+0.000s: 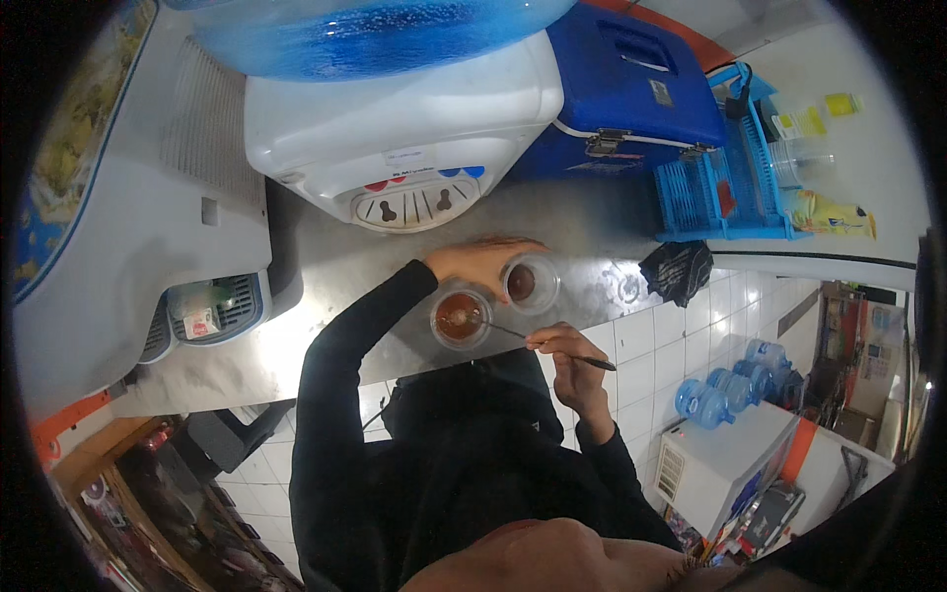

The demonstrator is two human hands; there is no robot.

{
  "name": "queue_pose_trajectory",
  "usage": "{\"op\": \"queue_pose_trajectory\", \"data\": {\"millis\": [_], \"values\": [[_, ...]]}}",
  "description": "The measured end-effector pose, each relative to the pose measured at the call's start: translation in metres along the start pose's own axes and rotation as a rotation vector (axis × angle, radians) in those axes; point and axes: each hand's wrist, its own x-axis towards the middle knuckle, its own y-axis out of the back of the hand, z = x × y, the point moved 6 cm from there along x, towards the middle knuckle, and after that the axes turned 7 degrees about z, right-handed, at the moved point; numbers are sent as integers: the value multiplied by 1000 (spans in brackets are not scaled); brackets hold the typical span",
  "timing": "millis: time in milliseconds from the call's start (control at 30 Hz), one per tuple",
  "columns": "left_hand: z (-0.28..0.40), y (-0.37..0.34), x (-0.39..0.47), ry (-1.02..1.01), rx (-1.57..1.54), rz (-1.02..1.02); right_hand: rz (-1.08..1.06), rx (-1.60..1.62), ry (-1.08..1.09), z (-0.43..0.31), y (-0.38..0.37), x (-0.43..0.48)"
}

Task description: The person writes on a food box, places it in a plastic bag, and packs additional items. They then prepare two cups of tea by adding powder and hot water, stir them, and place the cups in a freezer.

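Two clear plastic cups stand side by side on a stainless steel counter [333, 285]. The left-hand cup [462, 343] contains reddish-brown liquid [459, 314] with paler bits in it. Dark brown matter [521, 283] shows inside the right-hand cup [546, 287]. My left hand [477, 260] reaches behind the left-hand cup and grips the right-hand one, its thumb between the two. In my right hand [573, 362] is a thin metal spoon [510, 331] with a dark handle end. The spoon slants into the left-hand cup, and its bowl is hidden in the liquid.
A white water dispenser [407, 122] carrying a blue bottle [385, 33] stands behind the cups. Right of it are a blue cooler box [636, 96] and blue plastic baskets [688, 200]. A crumpled black bag [676, 270] lies by the counter's right end. A grey-white machine [214, 222] stands left.
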Motion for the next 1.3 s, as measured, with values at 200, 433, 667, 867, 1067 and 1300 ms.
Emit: {"op": "queue_pose_trajectory", "data": {"millis": [200, 433, 667, 867, 1067, 1300], "values": [[-20, -9, -2, 28, -59, 28, 66, -69, 8, 2, -6, 11], [28, 59, -75, 307, 81, 575, 204, -99, 73, -19, -13, 87], [27, 93, -118, 413, 148, 1018, 247, 33, -11, 0, -41, 142], [21, 102, -105, 437, 231, 1093, 179, -196, 65, 22, -54, 144], [-3, 92, -93, 473, 380, 1113, 174, -344, 3, 39, -64, 130], [-1, 87, -89, 493, 538, 1166, 220, -322, -129, 57, -65, 131]]}}
